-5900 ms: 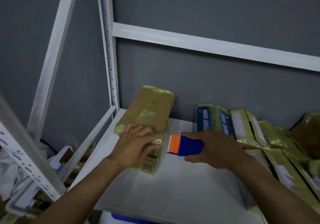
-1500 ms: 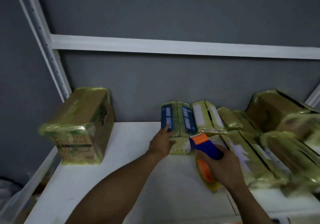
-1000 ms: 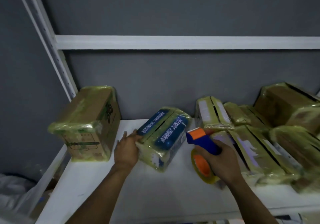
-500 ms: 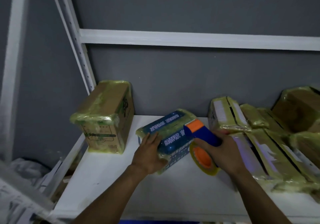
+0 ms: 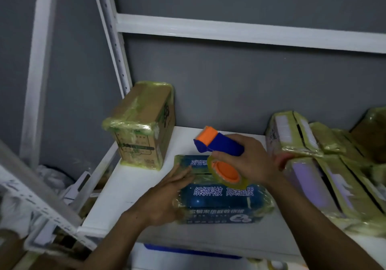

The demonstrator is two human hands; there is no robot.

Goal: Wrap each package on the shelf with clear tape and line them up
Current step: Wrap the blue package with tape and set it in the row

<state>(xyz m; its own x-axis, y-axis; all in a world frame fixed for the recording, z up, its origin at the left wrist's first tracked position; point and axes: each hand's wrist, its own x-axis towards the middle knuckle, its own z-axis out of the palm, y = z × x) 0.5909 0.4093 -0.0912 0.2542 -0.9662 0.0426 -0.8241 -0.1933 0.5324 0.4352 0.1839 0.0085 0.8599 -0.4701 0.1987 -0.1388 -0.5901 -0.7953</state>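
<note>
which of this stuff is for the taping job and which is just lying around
For the job: blue package under the left hand; tape dispenser in the right hand; brown box; row of wrapped packages; shelf.
Lying about: white clutter below left; blue item under the shelf.

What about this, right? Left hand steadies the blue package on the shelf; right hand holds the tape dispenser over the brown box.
Not quite. The head view shows the right hand holding the tape dispenser over the blue package, not the brown box, which stands apart at the left. The left hand does rest on that package on the shelf.
</note>
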